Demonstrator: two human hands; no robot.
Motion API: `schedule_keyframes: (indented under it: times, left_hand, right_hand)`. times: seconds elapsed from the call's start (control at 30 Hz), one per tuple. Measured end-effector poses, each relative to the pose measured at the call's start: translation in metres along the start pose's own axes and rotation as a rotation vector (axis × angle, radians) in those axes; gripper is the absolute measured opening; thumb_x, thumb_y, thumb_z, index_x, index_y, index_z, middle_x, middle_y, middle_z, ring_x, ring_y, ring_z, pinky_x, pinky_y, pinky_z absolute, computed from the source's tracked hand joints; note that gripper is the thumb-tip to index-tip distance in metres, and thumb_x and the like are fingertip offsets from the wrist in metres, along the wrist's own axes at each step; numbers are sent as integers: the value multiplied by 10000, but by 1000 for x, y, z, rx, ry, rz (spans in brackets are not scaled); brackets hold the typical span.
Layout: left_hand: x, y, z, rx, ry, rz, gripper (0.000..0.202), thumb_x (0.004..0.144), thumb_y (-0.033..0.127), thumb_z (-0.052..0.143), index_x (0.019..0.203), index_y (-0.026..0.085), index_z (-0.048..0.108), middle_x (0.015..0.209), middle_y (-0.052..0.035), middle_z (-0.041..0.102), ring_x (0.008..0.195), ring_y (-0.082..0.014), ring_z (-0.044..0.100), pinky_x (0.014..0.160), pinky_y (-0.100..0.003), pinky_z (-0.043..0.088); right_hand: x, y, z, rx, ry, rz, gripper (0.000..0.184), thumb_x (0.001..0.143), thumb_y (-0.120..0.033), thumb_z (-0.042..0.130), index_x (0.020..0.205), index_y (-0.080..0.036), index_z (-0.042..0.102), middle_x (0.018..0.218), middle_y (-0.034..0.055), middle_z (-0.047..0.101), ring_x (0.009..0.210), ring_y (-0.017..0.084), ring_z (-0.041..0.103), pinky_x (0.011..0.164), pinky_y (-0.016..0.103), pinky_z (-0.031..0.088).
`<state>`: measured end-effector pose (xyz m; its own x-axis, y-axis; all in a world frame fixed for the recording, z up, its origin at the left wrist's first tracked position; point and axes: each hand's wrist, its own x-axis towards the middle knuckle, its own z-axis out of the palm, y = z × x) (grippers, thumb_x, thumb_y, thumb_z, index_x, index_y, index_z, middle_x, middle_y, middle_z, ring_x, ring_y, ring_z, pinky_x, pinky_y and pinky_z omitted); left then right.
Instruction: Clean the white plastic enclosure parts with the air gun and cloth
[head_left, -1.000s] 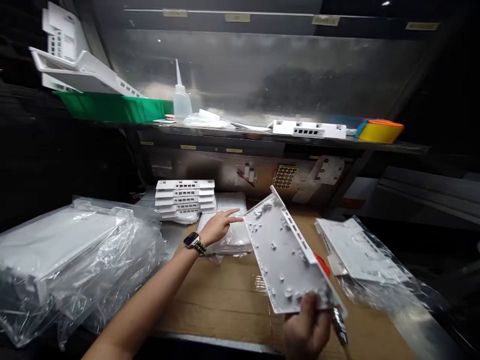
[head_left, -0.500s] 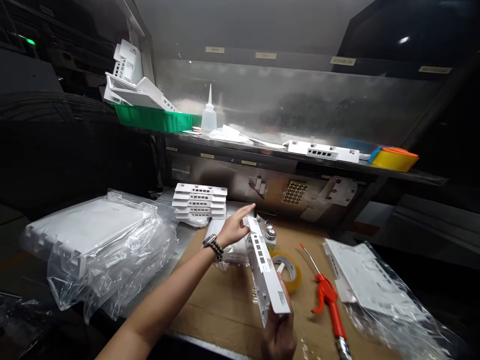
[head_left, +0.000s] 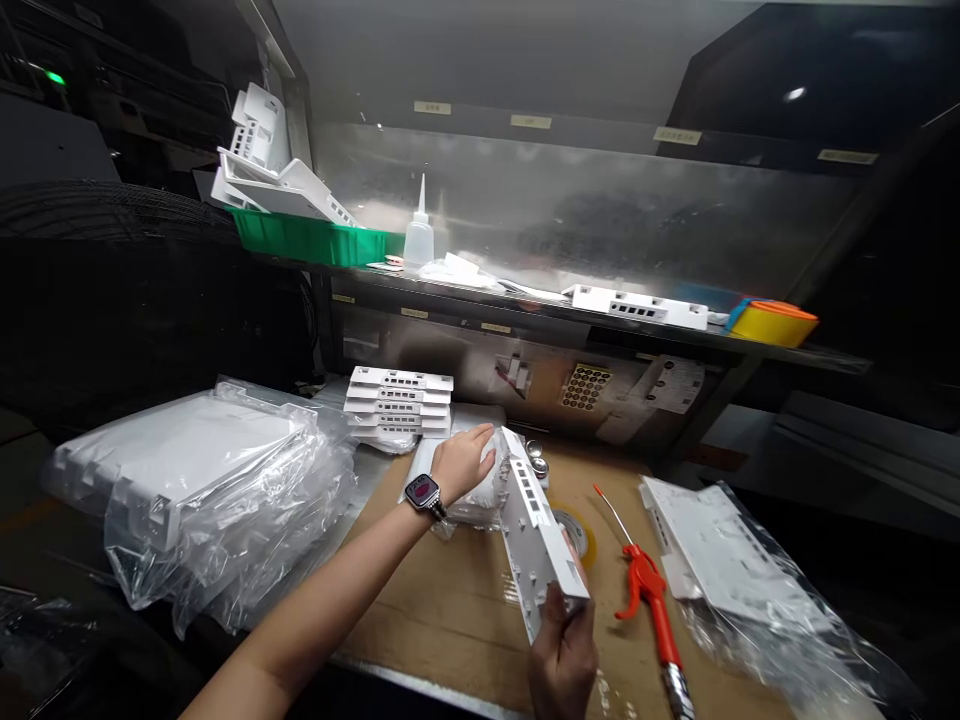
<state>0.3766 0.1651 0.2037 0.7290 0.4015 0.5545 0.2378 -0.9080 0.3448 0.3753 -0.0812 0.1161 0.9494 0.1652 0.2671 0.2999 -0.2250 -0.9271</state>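
My right hand grips the near end of a white plastic housing, thumb on its inner side. The housing is tilted on edge, its row of square port openings facing up and its inner face, with small clips, turned left. My left hand, with a watch on its wrist, is beside the far end of the housing with its fingers stretched out. It holds nothing, and whether a fingertip touches the housing I cannot tell. Behind the housing lies a roll of tape, partly hidden.
On the left lie bagged white housings; stacked white housings stand behind. A red air blow gun and another bagged housing lie right. The shelf holds a green bin, a squeeze bottle and a yellow roll.
The housing has turned so that more of its inner face shows. My left hand has rolled over, bringing the watch face into view, and its fingers have drawn back slightly left.
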Motion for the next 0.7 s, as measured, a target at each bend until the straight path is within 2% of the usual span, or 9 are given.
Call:
schedule_keyframes:
  times: [0.07, 0.13, 0.27, 0.33, 0.37, 0.47, 0.57, 0.63, 0.7]
  left_hand:
    - [8, 1, -1, 0, 33, 3, 358, 979, 246, 611, 1329, 173, 594, 1398, -132, 630, 1152, -264, 667, 961, -469, 577]
    - [15, 4, -3, -8, 57, 21, 396, 947, 160, 591, 1343, 166, 581, 1437, -122, 609, 1113, -243, 687, 911, -405, 602]
    - [19, 16, -8, -12, 63, 140, 765, 780, -23, 489, 1497, 241, 462, 1579, -30, 502, 931, -171, 731, 755, -299, 623]
    - [13, 25, -10, -10, 62, 214, 862, 741, -31, 466, 1536, 295, 412, 1602, 23, 470, 814, -148, 730, 657, -297, 619]
    - [9, 30, -10, -13, 73, 241, 862, 742, -23, 465, 1537, 303, 409, 1599, 38, 472, 821, -148, 732, 646, -294, 618]
    - [-1, 37, -8, -29, 153, 267, 758, 808, 38, 492, 1525, 272, 423, 1581, 25, 499, 1056, -177, 710, 804, -295, 631]
    - [-5, 34, -2, -24, 263, 244, 657, 891, 128, 528, 1531, 204, 402, 1568, -65, 510, 1233, -259, 632, 1002, -407, 591]
    - [-4, 28, 3, -18, 317, 240, 623, 932, 166, 526, 1537, 164, 375, 1547, -129, 517, 1276, -295, 605, 1028, -458, 581]
    - [-3, 23, 7, -17, 343, 256, 611, 958, 133, 477, 1553, 159, 338, 1532, -152, 523, 1283, -277, 609, 984, -419, 610]
  right_hand:
    - [-1, -1, 2, 3, 16, -47, 717, 963, -740, 386, 1285, -137, 598, 1069, 200, 748, 1029, 348, 714, 883, 407, 543]
    - [-2, -3, 4, 3, 18, -95, 693, 981, -720, 362, 1276, -144, 612, 1119, 205, 742, 1059, 349, 712, 879, 403, 546]
    - [2, -11, 4, -24, 25, -129, 692, 998, -700, 336, 1282, -136, 619, 1183, 225, 728, 1068, 353, 719, 840, 392, 559]
    - [6, -16, 1, -38, 56, -129, 704, 995, -706, 342, 1296, -128, 608, 1197, 233, 723, 1061, 351, 724, 816, 381, 563]
    - [8, -19, -1, -48, 77, -124, 705, 991, -710, 351, 1292, -127, 608, 1172, 231, 731, 1044, 349, 729, 802, 375, 564]
    - [10, -25, -9, -76, 103, -99, 699, 978, -725, 371, 1240, -131, 629, 989, 196, 760, 964, 345, 746, 766, 365, 563]
    - [4, -29, -14, -101, 70, -68, 706, 968, -743, 362, 1203, -140, 645, 878, 167, 753, 878, 341, 753, 727, 361, 559]
    - [-5, -32, -15, -101, 61, -45, 690, 966, -741, 371, 1191, -152, 651, 856, 158, 753, 828, 331, 754, 682, 346, 553]
    - [-12, -35, -16, -85, 84, -22, 662, 963, -731, 400, 1186, -165, 660, 869, 155, 761, 813, 321, 757, 638, 324, 543]
